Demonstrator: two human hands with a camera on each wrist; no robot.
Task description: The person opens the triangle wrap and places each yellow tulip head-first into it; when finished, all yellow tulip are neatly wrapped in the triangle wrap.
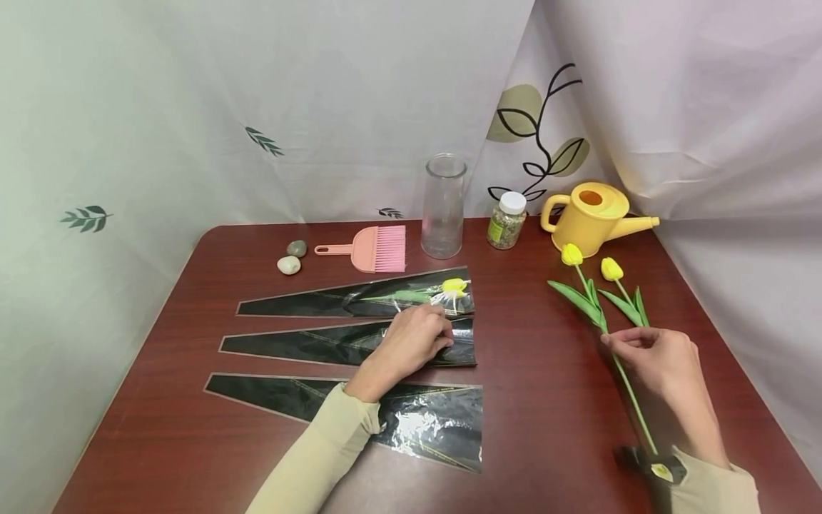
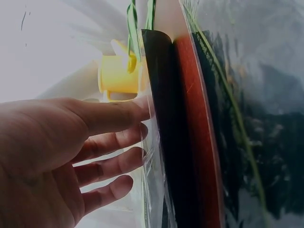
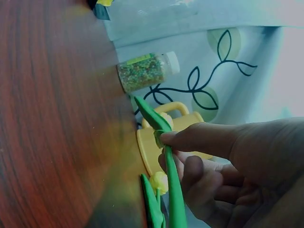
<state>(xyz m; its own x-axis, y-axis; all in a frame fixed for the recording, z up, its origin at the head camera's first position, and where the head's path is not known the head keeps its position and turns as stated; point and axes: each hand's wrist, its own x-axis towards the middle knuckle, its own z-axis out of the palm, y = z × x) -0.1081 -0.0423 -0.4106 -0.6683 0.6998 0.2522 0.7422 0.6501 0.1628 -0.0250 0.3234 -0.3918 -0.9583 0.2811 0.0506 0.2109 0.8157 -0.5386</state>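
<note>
Three black-backed clear plastic flower sleeves lie on the table. My left hand [image 1: 414, 339] pinches the film near the wide end of the middle sleeve [image 1: 282, 345]; in the left wrist view, thumb and fingertips are at the clear film's edge. The far sleeve [image 1: 302, 305] has a yellow tulip [image 1: 453, 285] inside, and the near sleeve [image 1: 437, 417] lies flat. On the right, my right hand [image 1: 668, 364] pinches an artificial yellow tulip [image 1: 571, 255] by its stem, just below the leaves. Another tulip [image 1: 612, 269] lies beyond that hand, its lower stem hidden.
Along the back stand a clear glass vase [image 1: 443, 207], a white-capped jar of small granules [image 1: 506, 221] and a yellow watering can [image 1: 587, 218]. A pink brush with dustpan [image 1: 366, 249] and two stones [image 1: 289, 265] lie at back left. White curtains [image 1: 359, 93] hang behind the table.
</note>
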